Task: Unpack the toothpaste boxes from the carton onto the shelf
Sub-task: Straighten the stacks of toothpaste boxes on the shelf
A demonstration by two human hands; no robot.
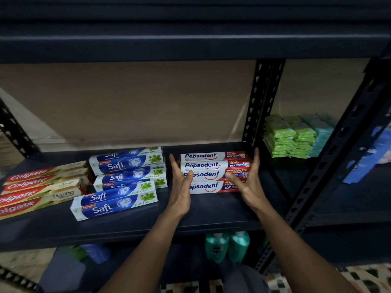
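Observation:
Several red-and-white Pepsodent boxes lie stacked on the dark shelf. My left hand stands at the stack's left end with straight fingers, its thumb against a box. At the stack's right end is my right hand, fingers straight and spread, holding nothing. Left of them lie blue-and-white Safi boxes, some stacked, and several red Colgate boxes at the far left. The carton is out of view.
A black perforated upright stands just right of the Pepsodent stack. Beyond it, green and teal packets sit on the neighbouring shelf. Teal bottles stand on the shelf below. Another shelf board hangs overhead.

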